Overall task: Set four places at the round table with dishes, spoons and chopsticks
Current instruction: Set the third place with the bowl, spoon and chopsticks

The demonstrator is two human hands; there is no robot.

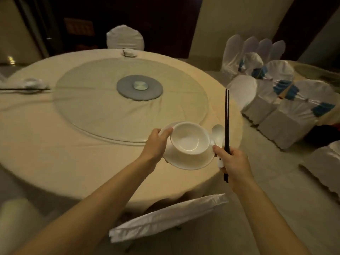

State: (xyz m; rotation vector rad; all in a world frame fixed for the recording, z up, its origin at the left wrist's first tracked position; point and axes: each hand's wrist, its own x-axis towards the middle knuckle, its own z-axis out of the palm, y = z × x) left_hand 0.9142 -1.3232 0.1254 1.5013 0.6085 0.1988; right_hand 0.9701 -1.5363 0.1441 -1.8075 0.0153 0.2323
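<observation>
On the worktop (55,144), a left setting (31,85) is laid at the left edge and a far setting (129,52) at the far edge. Over the near-right edge, a plate (193,163) w/ bowl (189,138) is held tilted, its rim gripped by the left hand (156,142). Spoon (218,133) & chopsticks (226,116) are clutched in the curled right hand (233,161). Approx. half done: 3rd place not yet laid, 4th prob. left.

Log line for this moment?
left hand holds plate with bowl | right hand grips spoon, chopsticks | over round table edge | far setting, left setting laid
</observation>
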